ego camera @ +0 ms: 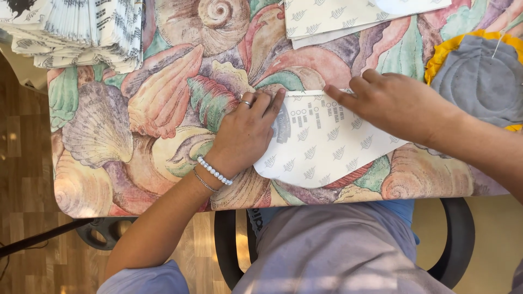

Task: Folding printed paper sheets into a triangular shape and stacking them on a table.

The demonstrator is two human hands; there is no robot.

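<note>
1. Paper sheet (321, 147): thin, white, rounded at its near edge, printed with small grey leaf motifs; lies flat at the near edge of the tabletop (136, 136), which wears a shell-patterned cloth.
2. Left hand (248, 133): flat, unclenched, pressing the sheet's left edge.
3. Right hand (389, 103): fingers extended, pressing its far edge.
4. Grey quilted pad (479, 76), yellow-trimmed, far right.
5. Stacked paper bundles (81, 30), far left.

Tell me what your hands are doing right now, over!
Left hand flat on white paper sheet, pressing its left edge. Right hand fingers pressing its top edge. Sheet lies on shell-print tablecloth. Nothing in the way; paper stack far left.
</note>
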